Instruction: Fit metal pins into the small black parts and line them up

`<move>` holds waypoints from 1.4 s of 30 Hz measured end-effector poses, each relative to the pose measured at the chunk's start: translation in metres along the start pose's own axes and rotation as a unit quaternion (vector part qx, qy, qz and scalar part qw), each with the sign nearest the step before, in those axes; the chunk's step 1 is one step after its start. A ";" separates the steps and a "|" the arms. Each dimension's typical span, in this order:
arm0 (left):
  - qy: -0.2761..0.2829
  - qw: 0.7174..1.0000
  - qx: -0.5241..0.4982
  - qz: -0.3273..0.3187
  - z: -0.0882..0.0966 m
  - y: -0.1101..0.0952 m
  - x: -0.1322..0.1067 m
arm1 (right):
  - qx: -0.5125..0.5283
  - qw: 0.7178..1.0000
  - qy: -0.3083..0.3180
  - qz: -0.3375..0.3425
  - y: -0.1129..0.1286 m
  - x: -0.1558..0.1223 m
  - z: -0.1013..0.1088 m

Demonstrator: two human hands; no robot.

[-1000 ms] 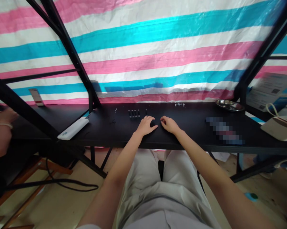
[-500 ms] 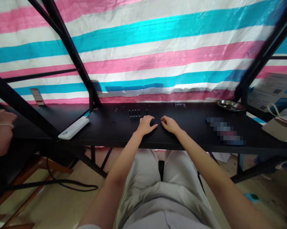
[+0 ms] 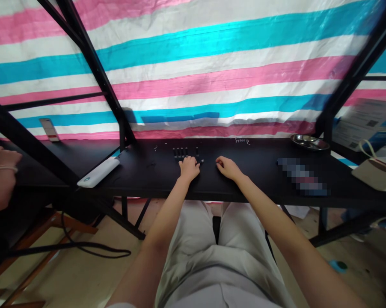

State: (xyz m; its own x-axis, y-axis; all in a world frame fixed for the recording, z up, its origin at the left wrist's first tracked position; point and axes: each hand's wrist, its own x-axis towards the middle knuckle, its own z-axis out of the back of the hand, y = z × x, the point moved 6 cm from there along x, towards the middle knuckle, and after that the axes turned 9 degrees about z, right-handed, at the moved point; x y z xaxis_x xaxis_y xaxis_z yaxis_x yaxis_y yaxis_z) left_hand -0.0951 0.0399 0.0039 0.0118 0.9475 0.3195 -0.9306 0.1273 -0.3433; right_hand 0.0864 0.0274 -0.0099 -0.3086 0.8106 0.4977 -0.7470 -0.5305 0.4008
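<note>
My left hand [image 3: 189,168] lies on the black tabletop with its fingers spread. Its fingertips reach the near end of a row of several small dark cylinders [image 3: 182,152] with pale ends; whether they touch is too small to tell. A single similar cylinder [image 3: 197,150] stands a little right of the row. Just beyond the thumb side of that hand lies a small dark piece with a pale tip [image 3: 202,161]. My right hand [image 3: 227,167] rests on the table further right, fingers curled in and closed; anything inside them is hidden.
At the back lie white squiggly bits [image 3: 242,140] and a shiny metal dish [image 3: 310,142]. A blurred-out flat item [image 3: 304,176] is on the right, a white oblong device [image 3: 99,173] on the left. Black frame bars [image 3: 96,72] flank the table. Another person's hand [image 3: 3,159] is at far left.
My left hand has shifted left and slightly nearer to the row of cylinders. The small piece with the pale tip now shows beside it. My right hand has stayed put.
</note>
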 end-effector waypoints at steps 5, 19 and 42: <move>0.008 0.990 -0.070 -0.125 0.001 -0.017 -0.004 | 0.020 1.000 -0.003 0.000 0.005 0.000 0.002; 0.007 0.962 -0.189 -0.198 0.003 -0.028 -0.006 | 0.048 0.997 -0.015 0.053 0.014 0.002 0.001; -0.037 0.947 -0.280 -0.155 0.013 -0.024 -0.005 | 0.018 0.990 -0.090 0.109 0.029 -0.003 0.025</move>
State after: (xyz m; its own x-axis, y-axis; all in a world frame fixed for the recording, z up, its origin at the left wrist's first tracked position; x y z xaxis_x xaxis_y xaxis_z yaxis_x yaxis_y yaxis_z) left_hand -0.0772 0.0283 0.0225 0.2078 0.8186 0.5354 -0.5469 0.5511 -0.6302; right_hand 0.0801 0.0037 0.0196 -0.3481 0.6195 0.7036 -0.6515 -0.6995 0.2937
